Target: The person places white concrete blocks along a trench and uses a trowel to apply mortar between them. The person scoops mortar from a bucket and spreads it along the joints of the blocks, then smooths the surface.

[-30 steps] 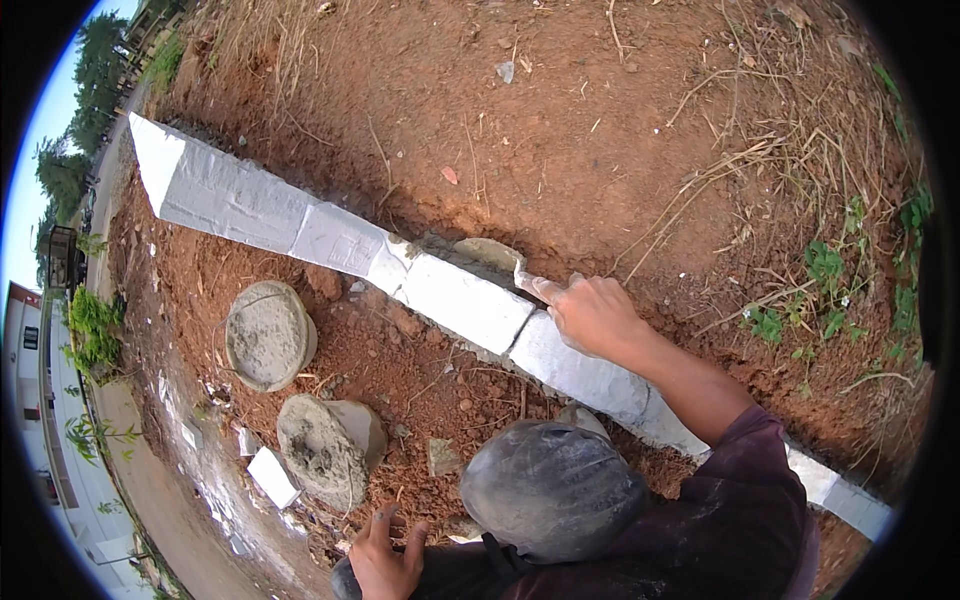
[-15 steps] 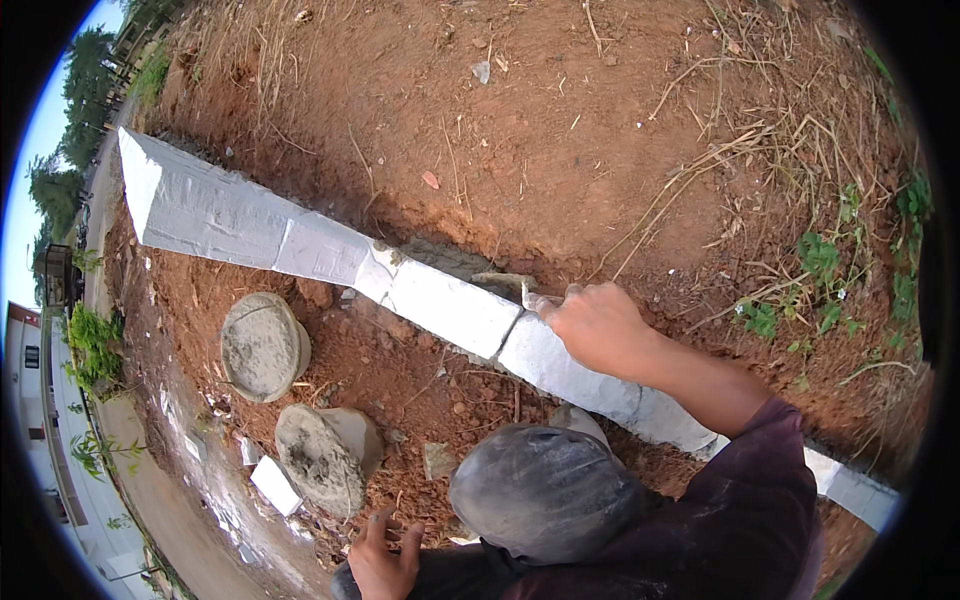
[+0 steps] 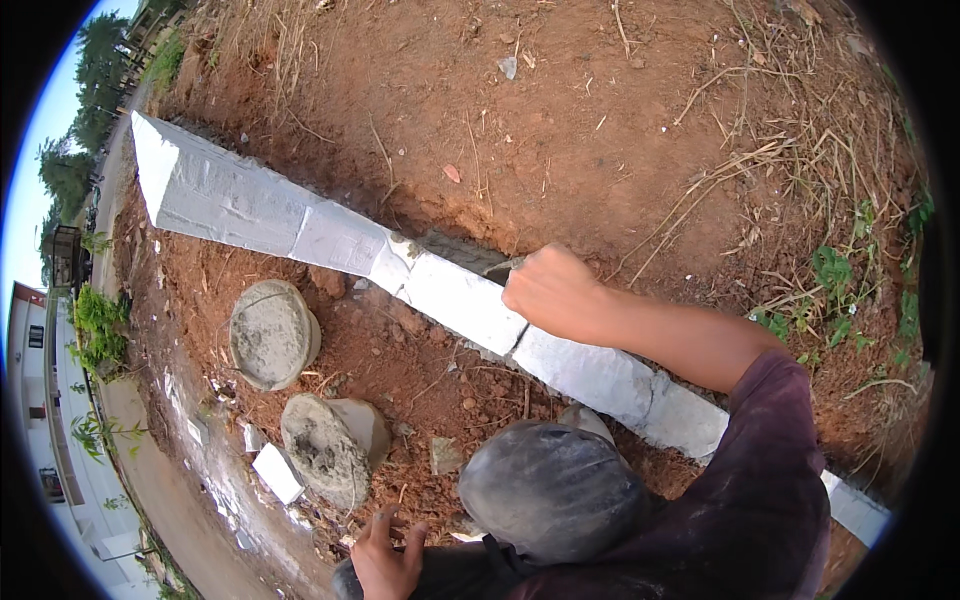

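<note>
Right hand (image 3: 552, 292): clamped round a mostly hidden trowel (image 3: 500, 266), right at the white block row's (image 3: 465, 302) far edge
Left hand (image 3: 388, 562): fingers apart, down low
Dark dome (image 3: 555, 490): dusty, right in the way, covering ground
Buckets (image 3: 314, 338): two, mortar-topped, this side

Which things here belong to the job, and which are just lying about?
Belonging, it seems:
tool, mostly hidden, in right hand
white block row
two buckets of grey mix

Apparently lying about:
loose white piece
reddish bit
dry stalks
</note>
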The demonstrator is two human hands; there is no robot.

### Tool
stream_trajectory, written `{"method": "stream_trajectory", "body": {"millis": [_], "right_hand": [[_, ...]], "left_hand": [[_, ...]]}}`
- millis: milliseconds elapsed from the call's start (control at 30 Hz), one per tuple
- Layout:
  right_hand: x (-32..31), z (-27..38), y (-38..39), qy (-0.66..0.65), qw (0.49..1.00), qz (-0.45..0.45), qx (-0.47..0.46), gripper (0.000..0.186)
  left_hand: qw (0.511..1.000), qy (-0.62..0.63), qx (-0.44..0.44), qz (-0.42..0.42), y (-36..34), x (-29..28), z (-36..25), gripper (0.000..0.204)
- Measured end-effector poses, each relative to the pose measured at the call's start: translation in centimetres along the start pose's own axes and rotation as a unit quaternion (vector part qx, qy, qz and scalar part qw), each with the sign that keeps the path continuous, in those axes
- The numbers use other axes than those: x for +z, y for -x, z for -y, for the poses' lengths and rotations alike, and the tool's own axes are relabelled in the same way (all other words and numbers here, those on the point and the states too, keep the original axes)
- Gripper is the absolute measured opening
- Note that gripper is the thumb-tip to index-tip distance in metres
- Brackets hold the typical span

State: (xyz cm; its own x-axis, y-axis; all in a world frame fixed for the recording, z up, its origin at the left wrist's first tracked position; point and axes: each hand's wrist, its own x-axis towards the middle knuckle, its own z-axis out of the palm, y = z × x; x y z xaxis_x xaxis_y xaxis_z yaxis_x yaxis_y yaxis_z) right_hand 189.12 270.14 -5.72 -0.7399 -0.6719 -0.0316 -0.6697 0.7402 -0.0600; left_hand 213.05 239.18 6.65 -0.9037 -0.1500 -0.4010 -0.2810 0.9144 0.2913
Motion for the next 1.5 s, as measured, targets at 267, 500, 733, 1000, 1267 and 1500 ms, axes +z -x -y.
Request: {"method": "stream_trajectory", "body": {"millis": [267,500,733,1000,1267,1500], "right_hand": [[-0.2,0.2,-1.7,0.016,0.999,0.022,-0.03,0.006],[-0.7,-0.9,-5.0,-0.003,1.0,-0.006,-0.001,0.007],[-2.8,-1.6,-7.9,-0.025,0.998,-0.062,0.016,0.01],[-7.4,-1.5,-8.2,0.018,0.998,-0.061,0.003,0.012],[-0.7,0.5,-12.2,0.088,0.989,0.109,-0.056,0.013],[-2.0,1.1,-13.9,0.089,0.993,0.067,-0.045,0.011]], "left_hand": [[1.0,-0.016,0.014,-0.002,-0.1,0.3,1.0,0.042],[0.999,0.006,0.045,-0.022,-0.3,0.9,1.9,0.038],[0.998,0.004,0.058,-0.034,0.0,1.0,1.9,0.037],[0.997,0.024,0.054,-0.042,0.4,1.1,2.5,0.039],[0.998,0.016,0.056,-0.029,-0.1,1.0,2.1,0.039],[0.998,0.017,0.052,-0.033,0.6,0.4,2.4,0.041]]}}
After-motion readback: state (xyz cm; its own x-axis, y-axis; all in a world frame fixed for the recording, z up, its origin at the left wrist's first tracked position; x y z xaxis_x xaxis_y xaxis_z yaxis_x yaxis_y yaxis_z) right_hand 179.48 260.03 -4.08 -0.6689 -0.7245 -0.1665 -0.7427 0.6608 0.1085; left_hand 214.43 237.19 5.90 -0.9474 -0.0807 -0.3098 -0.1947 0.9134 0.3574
